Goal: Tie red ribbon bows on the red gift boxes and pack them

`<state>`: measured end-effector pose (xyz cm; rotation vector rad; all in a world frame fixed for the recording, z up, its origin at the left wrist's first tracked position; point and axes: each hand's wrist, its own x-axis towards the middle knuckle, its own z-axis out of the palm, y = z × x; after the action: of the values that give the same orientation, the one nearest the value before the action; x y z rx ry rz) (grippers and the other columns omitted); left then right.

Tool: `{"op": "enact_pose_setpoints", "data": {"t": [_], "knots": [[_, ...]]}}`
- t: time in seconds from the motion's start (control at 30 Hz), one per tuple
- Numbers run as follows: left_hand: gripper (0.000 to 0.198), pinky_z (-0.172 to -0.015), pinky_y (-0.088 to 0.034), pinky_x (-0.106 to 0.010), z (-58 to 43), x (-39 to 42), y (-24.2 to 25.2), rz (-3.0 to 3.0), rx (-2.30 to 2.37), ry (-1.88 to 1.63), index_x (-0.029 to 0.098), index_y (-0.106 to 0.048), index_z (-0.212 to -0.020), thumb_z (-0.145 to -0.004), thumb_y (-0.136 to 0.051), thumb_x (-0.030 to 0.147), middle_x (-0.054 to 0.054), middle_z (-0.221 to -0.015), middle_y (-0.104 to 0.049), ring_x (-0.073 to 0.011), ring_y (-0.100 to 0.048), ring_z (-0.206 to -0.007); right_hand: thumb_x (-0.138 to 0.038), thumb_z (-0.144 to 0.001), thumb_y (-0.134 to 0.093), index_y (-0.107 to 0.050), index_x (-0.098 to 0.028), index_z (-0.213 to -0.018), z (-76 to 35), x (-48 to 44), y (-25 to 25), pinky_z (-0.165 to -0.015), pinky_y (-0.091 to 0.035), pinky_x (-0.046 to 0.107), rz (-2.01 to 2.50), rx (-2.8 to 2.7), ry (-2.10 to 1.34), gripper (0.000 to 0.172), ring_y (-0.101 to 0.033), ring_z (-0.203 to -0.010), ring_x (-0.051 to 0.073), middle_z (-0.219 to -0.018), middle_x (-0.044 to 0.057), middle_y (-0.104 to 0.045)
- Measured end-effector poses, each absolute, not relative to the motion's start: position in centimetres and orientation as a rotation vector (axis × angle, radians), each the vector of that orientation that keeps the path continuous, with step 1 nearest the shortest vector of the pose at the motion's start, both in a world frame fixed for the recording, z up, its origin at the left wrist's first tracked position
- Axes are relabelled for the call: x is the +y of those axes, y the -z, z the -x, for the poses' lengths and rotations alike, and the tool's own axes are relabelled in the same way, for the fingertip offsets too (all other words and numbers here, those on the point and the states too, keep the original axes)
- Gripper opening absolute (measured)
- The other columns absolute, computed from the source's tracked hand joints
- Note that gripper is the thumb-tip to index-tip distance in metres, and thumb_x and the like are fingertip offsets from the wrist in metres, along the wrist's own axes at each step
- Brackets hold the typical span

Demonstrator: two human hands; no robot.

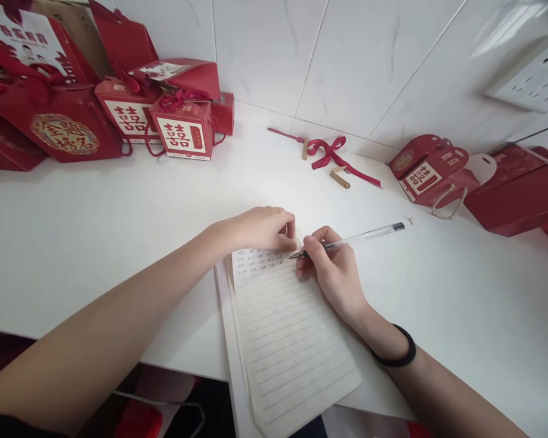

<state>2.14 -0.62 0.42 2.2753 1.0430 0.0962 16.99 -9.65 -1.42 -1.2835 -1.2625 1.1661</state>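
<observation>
A lined notebook page [292, 340] lies on the white table [95, 225], hanging partly over the near edge. Rows of small handwritten numbers fill its top lines. My right hand [331, 271] is closed round a clear pen [360, 236], whose tip touches the page at the end of the written rows. My left hand [262, 227] rests curled on the top edge of the page, fingers pressed down on the paper. A black band [399, 356] circles my right wrist.
Several red gift boxes and bags [182, 128] stand at the back left against the tiled wall. A red ribbon [331, 152] lies at the back middle. More red boxes [432, 173] sit at the right. A wall socket [536, 79] is at upper right.
</observation>
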Motion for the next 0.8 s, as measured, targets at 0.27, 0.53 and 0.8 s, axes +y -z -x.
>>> {"op": "enact_pose_setpoints", "data": {"t": [0.27, 0.53, 0.8], "knots": [[0.026, -0.059, -0.037, -0.025, -2.02, -0.43, -0.66, -2.251, 0.996, -0.007, 0.023, -0.062, -0.086, -0.070, -0.055, 0.042, -0.001, -0.088, -0.065, -0.0151, -0.057, -0.072, -0.035, -0.079, -0.063, -0.045, -0.019, -0.063, -16.83, -9.20, 1.58, -0.041, -0.033, 0.020, 1.430, -1.435, -0.936, 0.028, -0.043, -0.044, 0.009, -0.049, -0.005, -0.049], [0.031, -0.058, -0.038, -0.025, -2.15, -0.64, -0.63, -2.190, 1.052, -0.019, 0.023, -0.063, -0.090, -0.065, -0.060, 0.041, -0.001, -0.089, -0.066, -0.0157, -0.058, -0.072, -0.022, -0.074, -0.055, -0.030, -0.019, -0.052, -16.79, -8.72, 1.93, -0.041, -0.024, 0.020, 1.513, -1.486, -0.759, 0.033, -0.028, -0.045, 0.007, -0.046, -0.006, -0.031], [0.033, -0.059, -0.038, -0.025, -2.18, -0.63, -0.60, -2.198, 1.058, -0.016, 0.023, -0.062, -0.090, -0.064, -0.060, 0.042, -0.002, -0.094, -0.065, -0.0157, -0.058, -0.074, -0.021, -0.072, -0.053, -0.032, -0.019, -0.051, -16.68, -8.66, 1.79, -0.040, -0.021, 0.019, 1.555, -1.566, -0.770, 0.029, -0.025, -0.046, 0.007, -0.047, -0.006, -0.029]]}}
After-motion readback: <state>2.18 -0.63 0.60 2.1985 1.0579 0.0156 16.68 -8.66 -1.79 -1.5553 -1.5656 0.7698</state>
